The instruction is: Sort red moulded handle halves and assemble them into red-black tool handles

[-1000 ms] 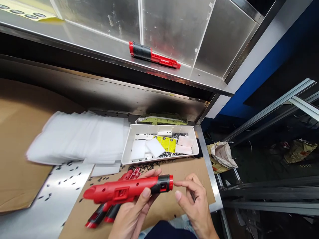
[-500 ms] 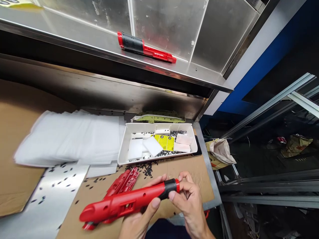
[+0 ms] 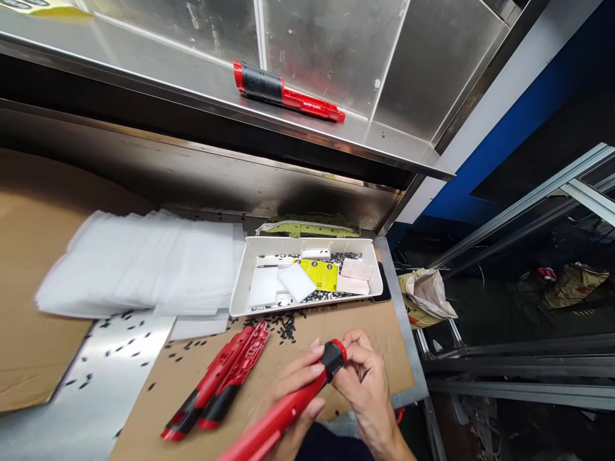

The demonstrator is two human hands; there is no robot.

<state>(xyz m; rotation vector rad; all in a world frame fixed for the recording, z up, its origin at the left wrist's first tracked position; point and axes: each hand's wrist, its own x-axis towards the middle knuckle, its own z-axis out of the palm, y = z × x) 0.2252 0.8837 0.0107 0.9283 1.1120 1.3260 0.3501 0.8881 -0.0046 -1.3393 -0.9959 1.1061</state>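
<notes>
A long red plastic tool body [image 3: 273,419] with a black collar at its tip runs from the bottom edge up to the right. My left hand [image 3: 300,390] is wrapped round its upper part. My right hand [image 3: 365,384] pinches the black and red tip with its fingertips. Two red half-shells [image 3: 218,381] lie side by side on the cardboard [image 3: 336,326], just left of my hands.
A white tray [image 3: 307,243] holds white pads, a yellow label and small black screws. Loose black screws [image 3: 286,326] lie in front of it. A stack of white sheets [image 3: 144,262] lies at left. On the steel shelf [image 3: 365,137] above rests another red and black tool [image 3: 288,99].
The tool's far end has dropped toward the bottom edge, so it now points up to the right. My right hand has closed on its tip.
</notes>
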